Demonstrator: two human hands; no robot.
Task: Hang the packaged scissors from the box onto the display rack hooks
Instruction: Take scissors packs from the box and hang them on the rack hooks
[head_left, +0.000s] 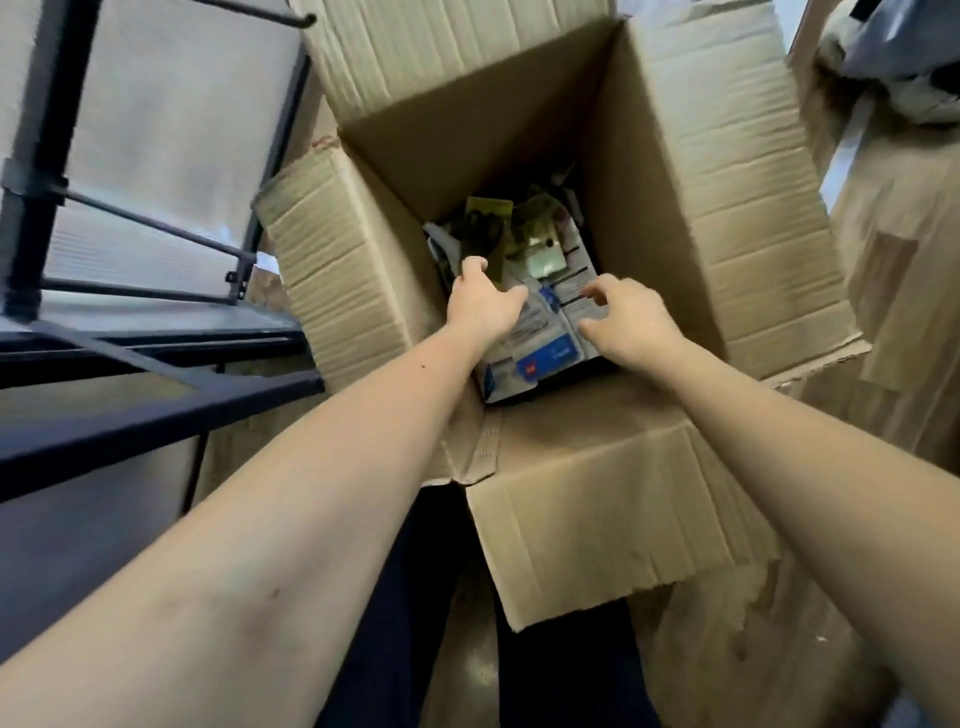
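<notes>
Currently: the display rack (130, 260), a dark metal frame, is seen at far left, well apart from both hands. The left arm is stretched down into the open box (395, 208). The left hand (480, 304) is curled onto the lower edge of the packaged scissors (483, 234), a yellow-green card lying on the pile at the box bottom. Blue-and-white packs (540, 338) are seen between the hands. The right arm is stretched in likewise; the right hand (631, 317) is held just over those packs, fingers loosely bent, nothing gripped.
</notes>
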